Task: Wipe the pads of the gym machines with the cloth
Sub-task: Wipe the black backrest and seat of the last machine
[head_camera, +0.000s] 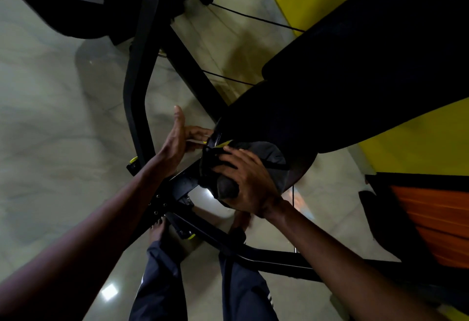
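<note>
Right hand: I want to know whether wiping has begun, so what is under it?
A bunched dark grey cloth, which the right hand holds against the near end of the black pad. The pad surface beneath the cloth is covered and cannot be seen.

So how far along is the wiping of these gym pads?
Nothing shows as finished; no wiped marks are visible. In hand: the right hand grips the dark cloth against the near end of the seat pad, left hand open beside it. Probably left: the back pad and the pad at top left.
</note>
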The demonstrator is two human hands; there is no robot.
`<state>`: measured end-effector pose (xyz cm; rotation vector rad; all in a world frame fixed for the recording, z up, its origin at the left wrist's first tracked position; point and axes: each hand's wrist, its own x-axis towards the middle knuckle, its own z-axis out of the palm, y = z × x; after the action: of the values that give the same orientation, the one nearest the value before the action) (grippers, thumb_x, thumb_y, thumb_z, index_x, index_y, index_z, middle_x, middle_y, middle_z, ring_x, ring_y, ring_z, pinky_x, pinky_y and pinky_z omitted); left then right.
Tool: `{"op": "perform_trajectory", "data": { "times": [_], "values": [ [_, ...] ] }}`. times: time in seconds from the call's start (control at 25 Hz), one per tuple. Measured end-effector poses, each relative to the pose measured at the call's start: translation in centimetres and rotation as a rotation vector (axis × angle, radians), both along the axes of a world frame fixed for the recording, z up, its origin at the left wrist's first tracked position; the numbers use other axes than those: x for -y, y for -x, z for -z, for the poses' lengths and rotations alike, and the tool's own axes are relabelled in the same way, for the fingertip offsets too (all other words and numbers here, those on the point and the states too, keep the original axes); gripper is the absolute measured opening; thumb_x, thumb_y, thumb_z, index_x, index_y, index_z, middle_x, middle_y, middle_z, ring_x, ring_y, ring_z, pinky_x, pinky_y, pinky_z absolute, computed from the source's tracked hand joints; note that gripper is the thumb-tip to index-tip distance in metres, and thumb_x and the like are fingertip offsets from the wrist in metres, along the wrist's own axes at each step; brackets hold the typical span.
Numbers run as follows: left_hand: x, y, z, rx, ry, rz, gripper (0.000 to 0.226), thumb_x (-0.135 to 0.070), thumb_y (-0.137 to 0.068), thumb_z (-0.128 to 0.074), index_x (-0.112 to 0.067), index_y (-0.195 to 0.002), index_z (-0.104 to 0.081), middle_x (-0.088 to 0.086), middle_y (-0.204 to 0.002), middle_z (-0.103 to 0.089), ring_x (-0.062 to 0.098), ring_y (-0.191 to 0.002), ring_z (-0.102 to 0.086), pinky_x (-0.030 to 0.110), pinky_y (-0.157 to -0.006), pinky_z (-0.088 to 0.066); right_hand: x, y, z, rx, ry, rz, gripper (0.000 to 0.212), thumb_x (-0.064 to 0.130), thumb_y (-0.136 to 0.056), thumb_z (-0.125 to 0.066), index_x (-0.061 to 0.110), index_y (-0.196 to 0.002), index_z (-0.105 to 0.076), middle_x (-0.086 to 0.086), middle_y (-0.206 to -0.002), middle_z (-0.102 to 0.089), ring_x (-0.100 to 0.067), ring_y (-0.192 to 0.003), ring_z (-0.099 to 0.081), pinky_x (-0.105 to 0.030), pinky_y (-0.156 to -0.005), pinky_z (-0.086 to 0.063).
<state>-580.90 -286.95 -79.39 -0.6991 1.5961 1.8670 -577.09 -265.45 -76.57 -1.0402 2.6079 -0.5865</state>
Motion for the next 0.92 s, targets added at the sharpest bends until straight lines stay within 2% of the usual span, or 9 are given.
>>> {"op": "perform_trajectory", "data": {
  "times": [0.12, 0.24, 0.32, 0.4, 0.48, 0.64, 0.76, 0.84, 0.92],
  "values": [
    [-0.1, -0.3, -0.3, -0.035, 0.048, 0.031, 0.091, -0.065, -0.097, 0.001, -0.011, -0.114, -0.071, 0.013, -0.109, -0.07, 0.024, -0.095, -0.061, 0.034, -0.084, -0.041, -0.4, -1.5, 0.1, -0.01, -0.01, 0.055, 0.06, 0.049, -0.071, -0.069, 0.026, -0.126, -0.065, 0.0, -0.139, -0.056, -0.021, -0.143, -0.037, -0.038, -0.116, -0.023],
    [-0.7, -0.8, -0.5, -0.13, 0.179, 0.127, 0.052, -0.069, -0.089, -0.047, -0.025, -0.1, -0.073, -0.002, -0.091, -0.072, 0.013, -0.081, -0.064, 0.026, -0.072, -0.047, -1.8, -3.6, 0.6, -0.02, 0.001, 0.101, 0.065, 0.059, -0.074, -0.058, 0.025, -0.129, -0.065, -0.001, -0.139, -0.054, -0.023, -0.144, -0.036, -0.037, -0.117, -0.02],
    [-0.7, -1.3, -0.3, -0.185, 0.205, 0.164, 0.029, -0.044, -0.085, -0.073, -0.022, -0.104, -0.07, -0.007, -0.088, -0.074, 0.003, -0.078, -0.067, 0.019, -0.068, -0.048, -3.2, -5.7, 1.4, -0.038, 0.03, 0.156, 0.066, 0.057, -0.075, -0.061, 0.026, -0.134, -0.06, 0.0, -0.141, -0.05, -0.022, -0.145, -0.034, -0.036, -0.119, -0.017],
    [-0.8, -1.7, -0.4, -0.177, 0.139, 0.145, 0.025, -0.018, -0.086, -0.075, -0.017, -0.11, -0.067, -0.011, -0.087, -0.075, -0.003, -0.077, -0.067, 0.01, -0.062, -0.046, -4.0, -7.6, 2.1, -0.026, 0.075, 0.318, 0.066, 0.049, -0.074, -0.069, 0.028, -0.136, -0.058, 0.002, -0.14, -0.049, -0.02, -0.146, -0.034, -0.043, -0.119, -0.024],
    [-0.9, -1.8, -0.7, -0.171, 0.159, 0.128, 0.031, -0.018, -0.085, -0.076, -0.02, -0.114, -0.066, -0.01, -0.091, -0.075, -0.001, -0.083, -0.069, 0.012, -0.066, -0.047, -3.3, -8.5, 2.6, -0.013, 0.161, 0.536, 0.059, 0.04, -0.074, -0.076, 0.026, -0.131, -0.063, 0.002, -0.137, -0.054, -0.019, -0.143, -0.039, -0.048, -0.113, -0.034],
    [-1.7, -1.2, -1.3, -0.284, 0.456, 0.288, 0.046, -0.022, -0.089, -0.071, -0.033, -0.132, -0.057, -0.011, -0.125, -0.063, 0.005, -0.114, -0.059, 0.021, -0.096, -0.045, -2.0, -6.0, 2.5, -0.084, 0.324, 0.936, 0.039, 0.033, -0.077, -0.075, 0.017, -0.113, -0.071, -0.001, -0.126, -0.063, -0.018, -0.126, -0.056, -0.037, -0.108, -0.043],
    [-3.0, -1.2, -3.1, -0.424, 0.657, 0.516, 0.055, -0.013, -0.097, -0.054, -0.033, -0.147, -0.043, -0.008, -0.148, -0.048, 0.017, -0.13, -0.05, 0.023, -0.103, -0.038, -2.5, -2.7, 1.8, -0.068, 0.375, 1.099, 0.031, 0.027, -0.077, -0.077, 0.019, -0.107, -0.07, 0.004, -0.114, -0.067, -0.014, -0.114, -0.061, -0.033, -0.101, -0.047],
    [-3.5, -1.4, -3.1, -0.422, 0.708, 0.542, 0.054, -0.023, -0.097, -0.052, -0.035, -0.149, -0.039, -0.005, -0.149, -0.048, 0.025, -0.13, -0.052, 0.031, -0.106, -0.041, -2.1, -2.5, 1.6, -0.064, 0.387, 1.199, 0.034, 0.028, -0.078, -0.076, 0.02, -0.109, -0.069, 0.004, -0.115, -0.066, -0.014, -0.115, -0.061, -0.029, -0.101, -0.046],
    [-3.9, -1.8, -2.7, -0.44, 0.738, 0.566, 0.058, -0.044, -0.095, -0.056, -0.034, -0.149, -0.037, -0.004, -0.15, -0.046, 0.027, -0.131, -0.051, 0.038, -0.107, -0.042, -1.3, -4.2, 1.6, -0.055, 0.384, 1.278, 0.036, 0.025, -0.079, -0.075, 0.019, -0.114, -0.069, 0.002, -0.118, -0.065, -0.014, -0.117, -0.059, -0.018, -0.101, -0.041]
  ]
}}
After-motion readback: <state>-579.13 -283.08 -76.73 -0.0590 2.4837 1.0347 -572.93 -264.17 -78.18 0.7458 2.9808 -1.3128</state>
